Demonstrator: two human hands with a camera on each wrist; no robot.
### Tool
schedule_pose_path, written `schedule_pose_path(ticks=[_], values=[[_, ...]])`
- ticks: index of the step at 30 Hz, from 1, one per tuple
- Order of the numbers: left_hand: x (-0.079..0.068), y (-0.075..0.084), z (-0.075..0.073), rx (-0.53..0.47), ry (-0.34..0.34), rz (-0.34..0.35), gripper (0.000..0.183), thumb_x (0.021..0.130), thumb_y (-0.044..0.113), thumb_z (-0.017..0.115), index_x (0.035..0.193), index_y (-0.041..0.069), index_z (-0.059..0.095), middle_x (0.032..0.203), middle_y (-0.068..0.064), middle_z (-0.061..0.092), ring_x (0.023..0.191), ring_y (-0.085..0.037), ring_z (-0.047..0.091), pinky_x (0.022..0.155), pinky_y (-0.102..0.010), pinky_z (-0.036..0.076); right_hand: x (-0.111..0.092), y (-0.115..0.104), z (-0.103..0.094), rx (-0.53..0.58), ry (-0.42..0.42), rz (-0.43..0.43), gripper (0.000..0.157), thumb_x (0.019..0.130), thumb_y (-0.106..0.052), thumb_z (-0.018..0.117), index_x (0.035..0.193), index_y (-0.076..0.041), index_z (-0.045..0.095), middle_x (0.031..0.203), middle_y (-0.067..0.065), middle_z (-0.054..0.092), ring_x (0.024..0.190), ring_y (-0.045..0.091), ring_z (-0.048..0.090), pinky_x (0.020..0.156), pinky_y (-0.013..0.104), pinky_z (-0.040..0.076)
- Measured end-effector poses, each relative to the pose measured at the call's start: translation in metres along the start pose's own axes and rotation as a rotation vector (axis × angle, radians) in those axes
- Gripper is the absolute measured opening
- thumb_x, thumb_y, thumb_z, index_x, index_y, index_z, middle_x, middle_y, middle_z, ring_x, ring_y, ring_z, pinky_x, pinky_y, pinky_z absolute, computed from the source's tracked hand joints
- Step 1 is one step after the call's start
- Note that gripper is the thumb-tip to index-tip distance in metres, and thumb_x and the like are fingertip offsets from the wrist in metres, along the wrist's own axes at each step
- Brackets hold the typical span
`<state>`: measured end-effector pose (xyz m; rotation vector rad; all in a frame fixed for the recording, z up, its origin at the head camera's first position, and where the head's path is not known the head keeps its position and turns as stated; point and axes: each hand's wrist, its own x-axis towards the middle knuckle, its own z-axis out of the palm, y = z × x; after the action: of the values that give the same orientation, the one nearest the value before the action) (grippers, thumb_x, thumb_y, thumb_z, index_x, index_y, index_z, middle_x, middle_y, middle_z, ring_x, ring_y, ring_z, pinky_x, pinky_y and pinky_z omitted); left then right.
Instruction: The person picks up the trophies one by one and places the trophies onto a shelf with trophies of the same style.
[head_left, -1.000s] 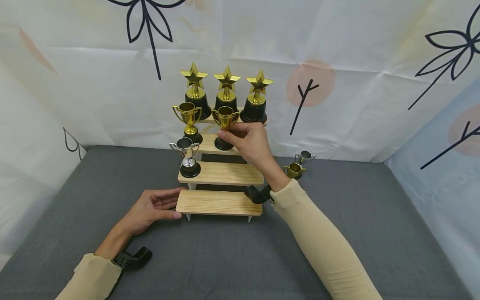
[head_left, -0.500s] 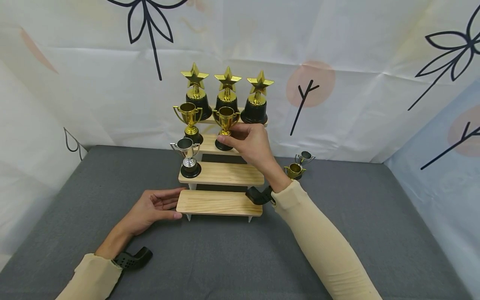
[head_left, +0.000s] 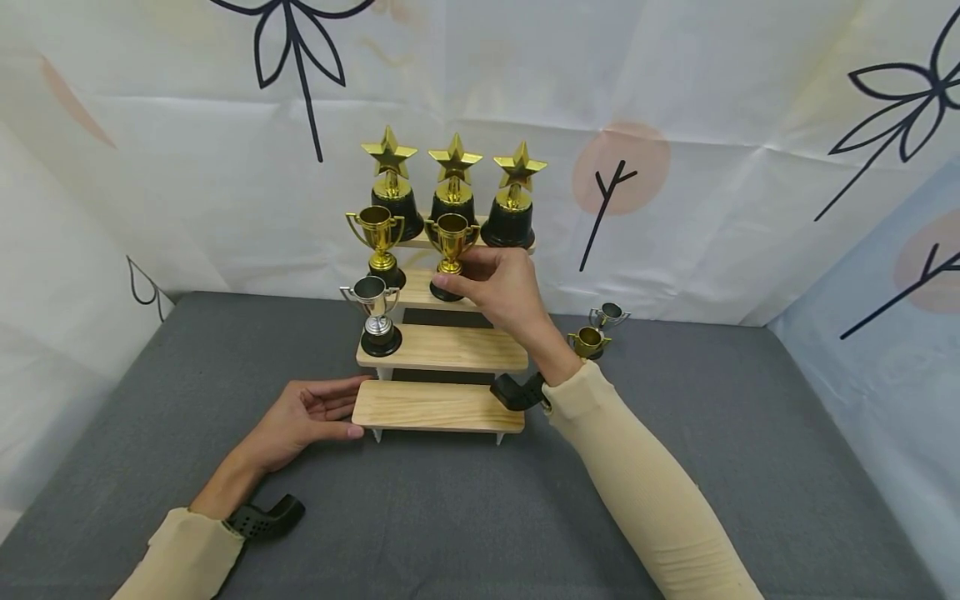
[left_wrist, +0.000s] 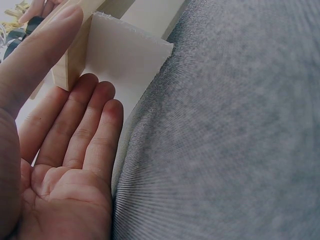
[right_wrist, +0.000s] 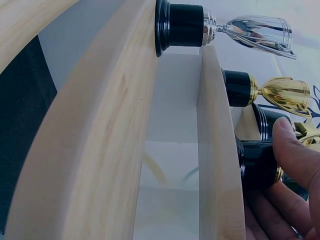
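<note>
A wooden tiered display stand (head_left: 438, 406) holds small trophies on its steps. My right hand (head_left: 510, 287) pinches a gold trophy cup (head_left: 452, 236) by its lower part, at the middle of the second step from the top. In the right wrist view the black base (right_wrist: 257, 162) of that cup sits against the step, thumb on one side and fingers on the other. My left hand (head_left: 300, 421) rests at the left end of the bottom step, fingers straight; the left wrist view shows its fingertips (left_wrist: 106, 90) at the stand's white side support (left_wrist: 125, 47).
Three gold star trophies (head_left: 454, 167) line the top step. Another gold cup (head_left: 377, 233) stands left on the second step, a silver cup (head_left: 375, 312) below it. Right of the stand, a gold cup (head_left: 588, 340) and a silver cup (head_left: 609, 313) stand on the grey cloth.
</note>
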<state>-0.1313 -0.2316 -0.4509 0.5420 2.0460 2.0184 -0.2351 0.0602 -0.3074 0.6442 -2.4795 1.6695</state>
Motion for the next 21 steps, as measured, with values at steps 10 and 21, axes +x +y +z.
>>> schedule_pose_path(ticks=[10, 21], values=[[-0.0008, -0.0005, -0.0007, -0.012, 0.0, 0.001, 0.072, 0.081, -0.011, 0.079, 0.142, -0.019, 0.043, 0.143, -0.02, 0.055, 0.121, -0.014, 0.062, 0.099, -0.031, 0.054, -0.0026, 0.0003, -0.001, 0.068, -0.015, 0.012, 0.043, 0.083, -0.015, 0.087, 0.12, 0.003, 0.073, 0.11, 0.012, 0.075, 0.099, 0.02, 0.073, 0.085, 0.031, 0.062], [-0.0009, -0.0025, -0.001, -0.044, -0.011, 0.021, 0.072, 0.081, -0.013, 0.078, 0.142, -0.021, 0.041, 0.138, -0.006, 0.061, 0.122, -0.015, 0.062, 0.1, -0.031, 0.054, -0.0101, 0.0015, -0.0052, 0.194, -0.02, -0.009, 0.042, 0.085, -0.009, 0.084, 0.124, 0.0, 0.072, 0.119, 0.012, 0.072, 0.107, 0.022, 0.071, 0.091, 0.031, 0.06]])
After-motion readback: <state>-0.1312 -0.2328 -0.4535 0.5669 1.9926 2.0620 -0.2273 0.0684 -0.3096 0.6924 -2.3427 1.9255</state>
